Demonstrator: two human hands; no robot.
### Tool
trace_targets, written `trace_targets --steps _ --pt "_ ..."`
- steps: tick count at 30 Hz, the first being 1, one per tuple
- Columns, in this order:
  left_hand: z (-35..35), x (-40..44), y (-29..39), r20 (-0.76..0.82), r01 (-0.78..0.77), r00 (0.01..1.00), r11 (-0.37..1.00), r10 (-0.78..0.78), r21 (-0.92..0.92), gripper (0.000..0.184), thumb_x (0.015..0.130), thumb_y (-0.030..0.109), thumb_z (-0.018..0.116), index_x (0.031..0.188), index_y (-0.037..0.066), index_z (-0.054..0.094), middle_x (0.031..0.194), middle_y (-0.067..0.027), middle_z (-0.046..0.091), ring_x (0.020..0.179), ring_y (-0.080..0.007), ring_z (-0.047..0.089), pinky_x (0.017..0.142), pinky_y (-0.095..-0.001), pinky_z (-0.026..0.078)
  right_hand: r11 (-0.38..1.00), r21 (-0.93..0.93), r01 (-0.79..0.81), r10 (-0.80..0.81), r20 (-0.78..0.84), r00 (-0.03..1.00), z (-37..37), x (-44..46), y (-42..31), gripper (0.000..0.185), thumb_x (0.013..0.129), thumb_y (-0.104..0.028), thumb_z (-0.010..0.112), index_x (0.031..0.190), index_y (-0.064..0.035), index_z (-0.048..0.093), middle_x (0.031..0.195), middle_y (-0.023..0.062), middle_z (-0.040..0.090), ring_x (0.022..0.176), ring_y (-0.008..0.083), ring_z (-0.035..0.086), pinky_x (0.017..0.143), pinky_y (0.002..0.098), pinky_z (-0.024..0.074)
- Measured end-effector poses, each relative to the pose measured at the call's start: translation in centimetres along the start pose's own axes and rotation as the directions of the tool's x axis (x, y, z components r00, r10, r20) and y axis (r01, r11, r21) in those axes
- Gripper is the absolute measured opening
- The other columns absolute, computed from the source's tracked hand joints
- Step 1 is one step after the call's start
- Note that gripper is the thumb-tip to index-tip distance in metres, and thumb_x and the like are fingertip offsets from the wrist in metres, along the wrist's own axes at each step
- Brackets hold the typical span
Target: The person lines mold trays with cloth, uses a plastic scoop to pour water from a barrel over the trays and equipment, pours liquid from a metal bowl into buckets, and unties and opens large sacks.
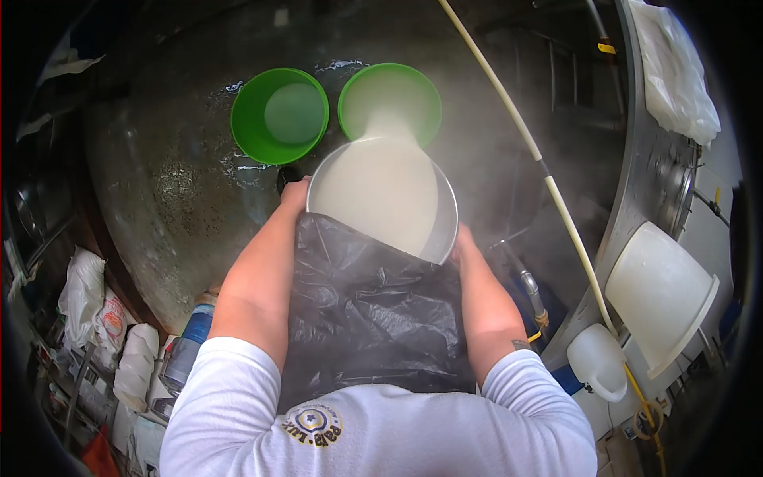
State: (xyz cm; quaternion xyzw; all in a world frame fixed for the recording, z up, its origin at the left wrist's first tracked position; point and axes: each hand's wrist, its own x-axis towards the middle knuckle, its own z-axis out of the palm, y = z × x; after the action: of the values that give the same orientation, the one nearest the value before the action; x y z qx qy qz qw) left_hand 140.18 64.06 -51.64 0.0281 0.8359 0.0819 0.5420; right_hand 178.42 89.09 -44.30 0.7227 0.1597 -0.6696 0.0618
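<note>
A large metal pot [449, 226] full of cloudy whitish liquid is tilted away from me, and the liquid pours over its far rim into the right green bucket [429, 95]. Steam blurs that bucket's inside. My left hand [295, 195] grips the pot's left side, and my right hand [462, 240] holds its right side; the fingers of both are mostly hidden by the pot. The left green bucket [245, 119] stands beside the other on the wet floor, with some pale liquid in it. A black plastic apron [373, 318] covers my front and touches the pot's near edge.
A long pale pole [509, 103] slants down the right side. A hose with a metal nozzle [531, 290] lies right of my right arm. White plastic containers [660, 290] stand at the far right. Bags [82, 298] and a blue bottle [195, 330] are at the lower left.
</note>
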Motion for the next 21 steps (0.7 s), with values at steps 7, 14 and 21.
trace_targets --steps 7,14,21 --pt "-0.4 -1.7 1.4 -0.015 0.153 0.987 0.968 -0.159 -0.199 0.051 0.1 0.047 0.042 0.115 0.01 0.075 0.128 -0.0287 0.065 0.121 -0.0439 0.061 0.103 -0.0465 0.047 0.999 -0.026 -0.039 0.039 -0.017 0.999 0.6 -1.0 -0.7 0.039 0.106 -0.024 0.048 0.128 0.0046 0.063 0.117 0.0189 0.071 0.103 0.0315 0.072 0.086 0.0467 0.0593" --pt "-1.1 -1.8 1.3 0.035 0.01 0.999 0.999 -0.008 -0.037 0.048 0.102 0.041 0.039 0.121 0.011 0.071 0.126 -0.0275 0.066 0.12 -0.043 0.062 0.103 -0.0481 0.048 0.999 -0.033 0.023 -0.022 0.027 0.999 -0.8 1.1 0.4 0.04 0.104 -0.026 0.054 0.128 0.0041 0.064 0.115 0.0178 0.072 0.101 0.0289 0.072 0.086 0.0426 0.0591" --pt "-1.7 -2.5 1.7 0.103 -0.202 0.978 0.946 0.182 0.252 0.047 0.101 0.037 0.039 0.128 0.009 0.066 0.126 -0.0272 0.066 0.121 -0.0433 0.062 0.104 -0.0488 0.047 0.998 -0.065 -0.017 0.016 -0.028 0.999 -0.5 1.0 -0.1 0.038 0.102 -0.025 0.057 0.126 0.0041 0.064 0.108 0.0159 0.073 0.094 0.0271 0.073 0.081 0.0425 0.0605"
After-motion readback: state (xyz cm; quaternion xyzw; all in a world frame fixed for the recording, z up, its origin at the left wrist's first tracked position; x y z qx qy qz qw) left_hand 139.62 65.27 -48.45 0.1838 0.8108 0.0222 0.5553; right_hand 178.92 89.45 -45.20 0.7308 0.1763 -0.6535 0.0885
